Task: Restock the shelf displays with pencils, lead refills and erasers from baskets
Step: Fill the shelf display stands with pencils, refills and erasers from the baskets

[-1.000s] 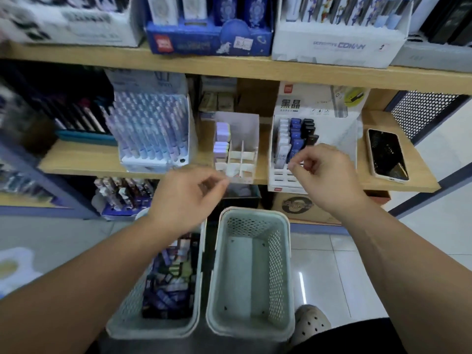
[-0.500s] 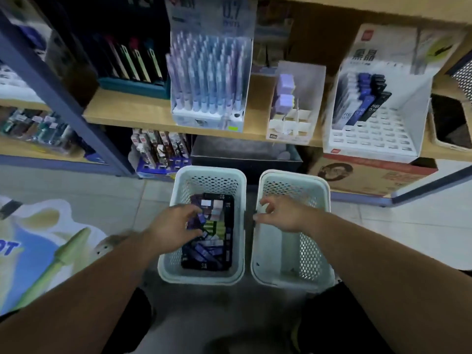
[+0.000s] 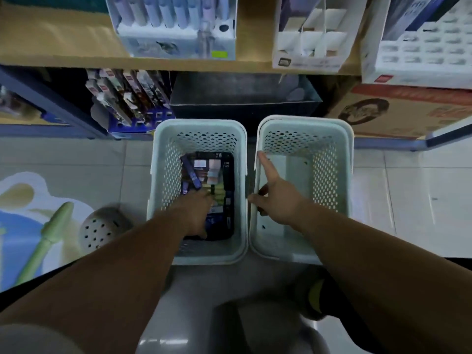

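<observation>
I judge I am at the picking step: fetching stock from the baskets on the floor before lifting it to the shelf.

My left hand is down in the left basket, its fingers buried among the lead refill packs. I cannot tell whether they have closed on one. That basket holds a layer of dark, flat packs, some marked HB, with a few pale ones mixed in.

My right hand lies on the left wall of the right basket, forefinger straight along the rim and thumb over the edge. Whether the other fingers clasp the wall I cannot tell. In that basket I see only a few small specks.

Next I need a sure pinch on one pack, lifted out without dragging its neighbours. It then goes to the far right, where the refill display has many vacant slots. Left of it stand the pencil display and the eraser box.
</observation>
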{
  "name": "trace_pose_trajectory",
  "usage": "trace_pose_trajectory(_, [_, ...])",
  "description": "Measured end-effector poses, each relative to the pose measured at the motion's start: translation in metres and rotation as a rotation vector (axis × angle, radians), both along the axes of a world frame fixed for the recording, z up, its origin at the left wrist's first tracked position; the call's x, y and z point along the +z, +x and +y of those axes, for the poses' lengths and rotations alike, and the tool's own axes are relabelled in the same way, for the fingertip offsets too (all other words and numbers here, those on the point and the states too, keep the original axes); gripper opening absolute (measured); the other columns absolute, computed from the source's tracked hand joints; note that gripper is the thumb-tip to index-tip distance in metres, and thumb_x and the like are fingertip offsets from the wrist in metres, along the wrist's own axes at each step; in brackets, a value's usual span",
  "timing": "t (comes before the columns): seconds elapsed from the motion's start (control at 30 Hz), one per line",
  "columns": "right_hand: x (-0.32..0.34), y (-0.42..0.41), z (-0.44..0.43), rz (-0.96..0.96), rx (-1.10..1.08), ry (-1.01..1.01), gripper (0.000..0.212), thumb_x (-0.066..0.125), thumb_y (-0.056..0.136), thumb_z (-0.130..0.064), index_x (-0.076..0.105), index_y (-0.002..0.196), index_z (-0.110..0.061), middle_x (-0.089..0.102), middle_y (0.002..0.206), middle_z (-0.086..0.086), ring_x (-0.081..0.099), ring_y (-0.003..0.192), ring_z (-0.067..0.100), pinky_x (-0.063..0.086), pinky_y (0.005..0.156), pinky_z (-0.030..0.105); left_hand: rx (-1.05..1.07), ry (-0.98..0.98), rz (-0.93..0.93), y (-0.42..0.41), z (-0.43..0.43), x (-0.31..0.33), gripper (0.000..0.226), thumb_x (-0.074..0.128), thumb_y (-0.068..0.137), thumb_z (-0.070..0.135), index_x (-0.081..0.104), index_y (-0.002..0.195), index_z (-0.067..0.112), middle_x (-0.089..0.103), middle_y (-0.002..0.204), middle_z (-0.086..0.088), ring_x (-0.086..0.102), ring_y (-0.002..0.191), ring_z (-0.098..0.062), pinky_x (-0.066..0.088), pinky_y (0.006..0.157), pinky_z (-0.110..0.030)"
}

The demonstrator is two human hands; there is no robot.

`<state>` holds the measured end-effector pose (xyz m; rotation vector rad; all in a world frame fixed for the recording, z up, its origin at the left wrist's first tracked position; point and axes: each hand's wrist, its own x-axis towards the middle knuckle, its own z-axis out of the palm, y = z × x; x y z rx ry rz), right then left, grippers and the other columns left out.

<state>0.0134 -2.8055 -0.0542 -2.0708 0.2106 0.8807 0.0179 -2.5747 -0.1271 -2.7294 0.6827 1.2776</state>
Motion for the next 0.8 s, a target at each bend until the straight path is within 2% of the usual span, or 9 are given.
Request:
trace_pose_trajectory(0.17, [-0.002, -0.003, -0.001, -0.024, -0.015, 0.035, 0.098, 0.064, 0.099, -0.021, -0.009, 0.152, -0.058, 0.069, 0.093, 0.026, 0.071, 0.077, 0.041, 0.06, 0.072, 0.053, -0.12, 0.054, -0.096, 0.003, 0.002, -0.012, 0.108, 0.082, 0.055, 0.069, 0.041, 0.143, 0.022, 0.043, 0.136, -0.005, 0.042, 0.124, -0.027, 0.04, 0.1, -0.041])
trace_pose_trajectory(0.3, [-0.002, -0.003, 0.0, -0.009, -0.043, 0.058, 0.096, 0.064, 0.099, -0.021, -0.007, 0.149, -0.063, 0.067, 0.099, 0.029, 0.069, 0.08, 0.048, 0.06, 0.07, 0.056, -0.131, 0.031, -0.091, 0.003, 0.006, -0.017, 0.099, 0.079, 0.055, 0.072, 0.051, 0.135, 0.022, 0.045, 0.128, -0.003, 0.043, 0.118, -0.025, 0.04, 0.096, -0.039])
trace_pose_trajectory(0.4, [-0.003, -0.004, 0.002, -0.009, -0.045, 0.058, 0.096, 0.064, 0.099, -0.022, -0.006, 0.149, -0.064, 0.065, 0.104, 0.03, 0.068, 0.082, 0.049, 0.06, 0.071, 0.057, -0.103, -0.019, -0.043, 0.001, 0.007, -0.021, 0.083, 0.08, 0.059, 0.067, 0.057, 0.124, 0.021, 0.05, 0.121, -0.002, 0.047, 0.111, -0.023, 0.041, 0.089, -0.037])
trace_pose_trajectory(0.5, [-0.004, -0.003, 0.005, -0.013, -0.037, 0.049, 0.095, 0.064, 0.099, -0.024, -0.007, 0.148, -0.065, 0.064, 0.105, 0.027, 0.07, 0.083, 0.047, 0.06, 0.072, 0.056, -0.026, -0.087, 0.045, 0.0, 0.008, -0.023, 0.064, 0.087, 0.061, 0.05, 0.06, 0.109, 0.017, 0.056, 0.11, -0.002, 0.052, 0.097, -0.019, 0.046, 0.08, -0.032])
trace_pose_trajectory(0.6, [-0.006, -0.003, 0.007, -0.019, -0.023, 0.044, 0.095, 0.063, 0.1, -0.024, -0.008, 0.147, -0.065, 0.064, 0.105, 0.025, 0.07, 0.082, 0.046, 0.06, 0.071, 0.055, 0.017, -0.091, 0.123, -0.004, 0.003, -0.022, 0.042, 0.086, 0.066, 0.033, 0.053, 0.087, 0.017, 0.055, 0.097, -0.003, 0.053, 0.085, -0.018, 0.042, 0.066, -0.028])
trace_pose_trajectory(0.7, [-0.007, -0.003, 0.008, -0.02, -0.031, 0.045, 0.096, 0.063, 0.1, -0.023, -0.008, 0.148, -0.065, 0.063, 0.106, 0.027, 0.07, 0.083, 0.047, 0.061, 0.071, 0.055, 0.043, -0.085, 0.144, -0.005, -0.001, -0.022, 0.042, 0.086, 0.066, 0.035, 0.048, 0.077, 0.019, 0.054, 0.088, -0.002, 0.054, 0.079, -0.019, 0.044, 0.062, -0.029])
trace_pose_trajectory(0.8, [-0.007, -0.003, 0.007, -0.018, -0.037, 0.048, 0.096, 0.063, 0.099, -0.023, -0.007, 0.148, -0.064, 0.064, 0.103, 0.025, 0.07, 0.082, 0.047, 0.061, 0.071, 0.055, 0.095, -0.104, 0.174, -0.003, 0.001, -0.023, 0.04, 0.086, 0.065, 0.035, 0.055, 0.08, 0.016, 0.058, 0.085, -0.003, 0.057, 0.078, -0.018, 0.047, 0.062, -0.029])
